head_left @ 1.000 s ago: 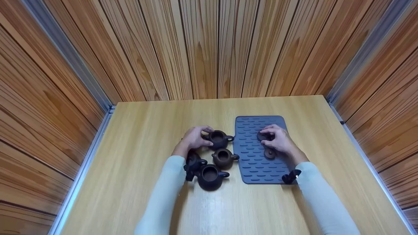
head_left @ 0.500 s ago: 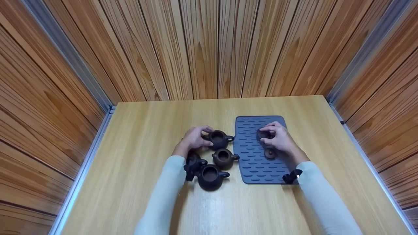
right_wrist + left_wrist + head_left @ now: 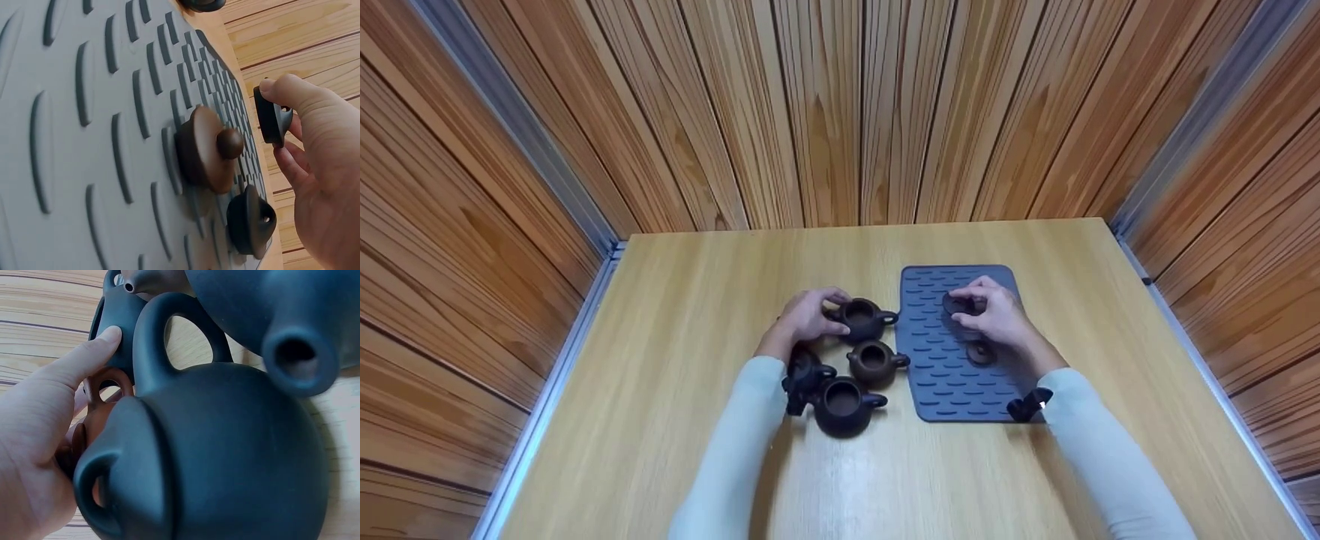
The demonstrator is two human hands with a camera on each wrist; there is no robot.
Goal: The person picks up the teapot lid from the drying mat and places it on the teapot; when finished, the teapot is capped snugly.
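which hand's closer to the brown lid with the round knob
Right. The right hand is close beside the brown lid, pinching a dark lid over the gray mat. The left hand is farther off, left of the mat, at the far teapot.

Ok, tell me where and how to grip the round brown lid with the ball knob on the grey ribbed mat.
Pinch the brown lid by its ball knob, likely best from above: it stands up off the grey mat, while a round black lid near the rim may hinder a sideways grip.
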